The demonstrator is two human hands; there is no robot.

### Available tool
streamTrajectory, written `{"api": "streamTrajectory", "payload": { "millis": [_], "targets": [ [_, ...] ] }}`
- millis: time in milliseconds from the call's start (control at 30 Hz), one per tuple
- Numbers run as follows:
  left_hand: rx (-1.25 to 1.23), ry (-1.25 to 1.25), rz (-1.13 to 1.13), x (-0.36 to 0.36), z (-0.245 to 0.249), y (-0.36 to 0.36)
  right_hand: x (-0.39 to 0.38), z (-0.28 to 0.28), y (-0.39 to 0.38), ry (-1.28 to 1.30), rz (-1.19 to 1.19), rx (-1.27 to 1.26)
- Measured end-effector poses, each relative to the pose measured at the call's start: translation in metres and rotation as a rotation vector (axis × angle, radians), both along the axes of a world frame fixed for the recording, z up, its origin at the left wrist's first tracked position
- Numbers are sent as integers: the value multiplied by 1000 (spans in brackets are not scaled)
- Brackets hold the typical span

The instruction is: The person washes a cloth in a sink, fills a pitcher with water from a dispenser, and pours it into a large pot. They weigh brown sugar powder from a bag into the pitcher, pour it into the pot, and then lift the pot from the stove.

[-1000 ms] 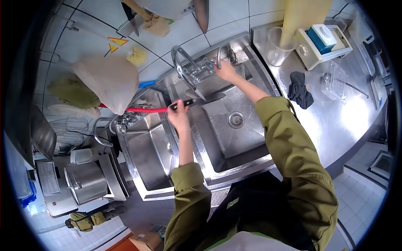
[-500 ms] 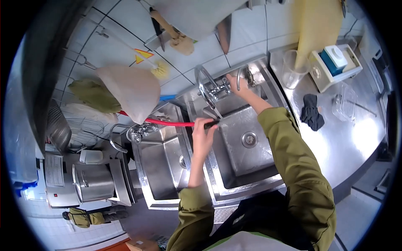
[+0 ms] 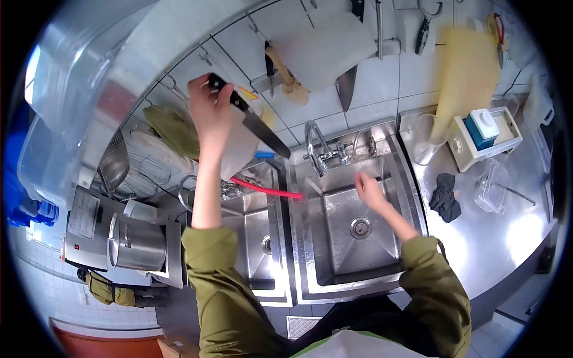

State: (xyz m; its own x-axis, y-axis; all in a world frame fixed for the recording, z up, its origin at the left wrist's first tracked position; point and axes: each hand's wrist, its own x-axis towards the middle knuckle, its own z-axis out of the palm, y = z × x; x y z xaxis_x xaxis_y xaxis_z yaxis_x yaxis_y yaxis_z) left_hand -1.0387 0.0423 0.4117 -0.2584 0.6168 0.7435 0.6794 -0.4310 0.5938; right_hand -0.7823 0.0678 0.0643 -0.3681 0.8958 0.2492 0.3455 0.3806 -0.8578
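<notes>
Raised at the upper left, my left hand (image 3: 210, 116) grips the black handle of a kitchen knife (image 3: 264, 132). Its blade points down and to the right, towards the divide between the two sinks. My right hand (image 3: 370, 191) is over the right sink (image 3: 334, 262), below and right of the chrome tap (image 3: 322, 156). Its fingers are loosely curled together and no object shows in them. A red hose (image 3: 268, 190) stretches across the left sink (image 3: 240, 262) to the edge of the right one.
Right of the sinks, the steel counter (image 3: 471, 256) bears a dark cloth (image 3: 445, 198), a clear plastic container (image 3: 490, 186), a clear cup (image 3: 427, 143) and a white holder (image 3: 462, 143) with a bottle. A large pot (image 3: 138, 241) stands at left. Another person (image 3: 110, 291) is beyond it.
My left hand has lifted the knife from above the sinks up and left. My right hand has left the tap handle and come down over the right sink. The view has shifted.
</notes>
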Motion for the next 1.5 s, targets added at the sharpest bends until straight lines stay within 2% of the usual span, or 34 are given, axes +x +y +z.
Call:
{"api": "streamTrajectory", "payload": {
  "millis": [100, 233, 300, 333, 400, 433, 467, 500, 533, 567, 600, 700, 733, 833, 900, 967, 1000, 1033, 1067, 1100, 1133, 1167, 1200, 1233, 1267, 1333, 1400, 1433, 1467, 1500],
  "targets": [
    [67, 226, 140, -10, 5, 52, 39, 21, -43, 92, 102, -90],
    [160, 489, 381, -14, 3, 101, 87, 34, -81, 121, 7, -172],
    [28, 450, 441, -18, 1, 120, 108, 29, -100, 185, -78, -215],
    [115, 514, 390, -34, -4, 136, 119, 26, -109, 157, -111, -226],
    [153, 613, 452, -47, -7, 154, 140, 21, -123, 106, -162, -276],
    [62, 592, 457, -39, -4, 152, 149, 24, -131, 105, -185, -317],
    [310, 803, 498, -63, -11, 170, 158, 16, -137, 118, -211, -292],
    [76, 659, 506, -46, -6, 162, 165, 15, -142, 141, -245, -319],
    [53, 674, 532, -50, -8, 166, 174, 25, -145, 133, -265, -365],
    [174, 764, 625, -53, -13, 172, 182, 9, -147, 150, -283, -414],
    [102, 912, 749, -33, -8, 159, 192, 4, -147, 145, -323, -387],
    [60, 704, 707, -22, -8, 156, 214, -20, -132, 124, -520, -262],
    [86, 699, 691, -32, -11, 162, 221, -9, -121, 65, -610, -247],
    [220, 976, 654, -61, -15, 174, 247, -35, -73, -152, -724, 44],
    [255, 657, 553, -39, -21, 152, 251, -37, -47, -443, -835, 173],
    [298, 370, 460, 4, -28, 103, 261, -62, -20, -707, -891, 122],
    [236, 260, 514, 42, -41, 63, 261, -61, -16, -733, -851, -36],
    [322, 104, 434, 56, -69, 41, 259, -59, -10, -763, -806, -190],
    [355, 66, 275, 88, -95, 12, 258, -59, -9, -777, -800, -99],
    [286, 52, 265, 121, -124, -12, 254, -56, -11, -794, -804, -5],
    [-45, -234, 65, 150, -159, -35, 247, -43, -16, -710, -742, -2],
    [-177, 32, -33, 158, -209, -39, 238, -20, -22, -633, -679, 8],
    [-465, -44, -140, 174, -255, -34, 222, -3, -28, -514, -591, 57],
    [-585, -90, -128, 188, -269, -23, 203, 15, -40, -406, -493, 96],
    [-642, 4, -2, 194, -289, -6, 179, 38, -56, -318, -384, 148],
    [-696, 139, 195, 193, -318, 39, 144, 49, -79, -278, -156, 78],
    [-696, 224, 333, 181, -335, 85, 109, 66, -102, -354, -71, -3],
    [-726, 262, 349, 174, -345, 102, 97, 55, -106, -339, -3, 104],
    [-767, 314, 351, 165, -354, 113, 85, 56, -112, -374, 32, 80],
    [-960, 189, 270, 155, -344, 116, 76, 55, -117, -333, 33, 69]
  ]
}}
